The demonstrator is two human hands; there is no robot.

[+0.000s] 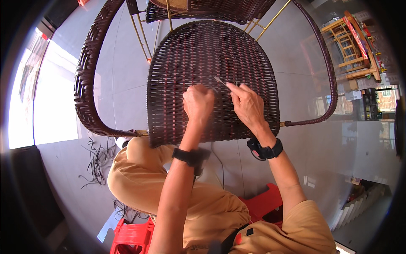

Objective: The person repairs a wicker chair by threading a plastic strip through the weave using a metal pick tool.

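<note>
A dark brown woven wicker chair seat [186, 55] with reddish strands fills the middle of the view, in front of me. My right hand [248, 105] is closed on a thin pointed metal tool [220, 81], its tip slanting up and left over the weave. Just left of it, my left hand [198, 101] is a fist low over the seat. Whatever it grips, if anything, is hidden by the fingers. Dark bands circle both my wrists.
Wrapped armrest loops [88, 72] curve out on the left and right. Loose dark strands [98, 163] lie on the floor at left. Red plastic stools [133, 237] stand low, near my legs. A wooden frame [353, 46] is at the far right.
</note>
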